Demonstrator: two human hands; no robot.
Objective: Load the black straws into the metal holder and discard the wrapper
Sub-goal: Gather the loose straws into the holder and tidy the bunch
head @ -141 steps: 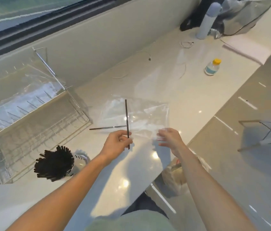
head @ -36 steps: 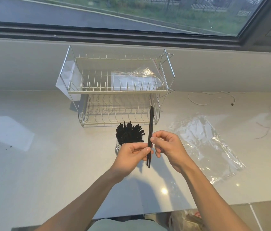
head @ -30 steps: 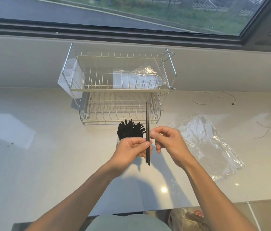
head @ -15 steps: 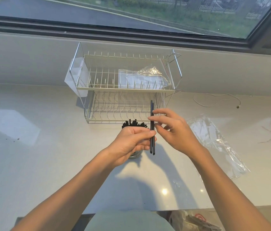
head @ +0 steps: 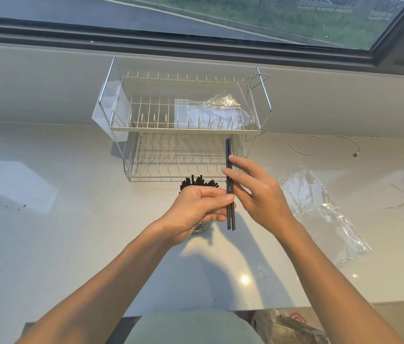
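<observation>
Nearest the camera, a crumpled plastic bag [head: 288,326] lies below the counter edge at the lower right. Above the pale counter [head: 71,244], the left hand [head: 196,212] pinches two black straws [head: 229,184] between thumb and curled fingers a little below their middle. The straws are thin, matte black and straight, lying side by side and touching, with their long axis upright in the view: the lower ends hang just past the hand toward the person, the upper ends point away toward the rack. The right hand [head: 258,192] has its fingers nearly straight, the fingertips resting against the straws just above the left thumb, not curled round them. Behind and partly hidden by the left hand stands the metal holder [head: 199,228], packed with more black straws [head: 199,182] whose tops fan out above the knuckles. To the right, well apart from the hands, a clear wrapper [head: 320,209] lies flat and crinkled on the counter. Farther off stands a two-tier wire dish rack [head: 183,125] with a clear bag [head: 211,110] on its upper shelf, a thin white cable [head: 320,145] to its right, and a window [head: 196,16] beyond.
</observation>
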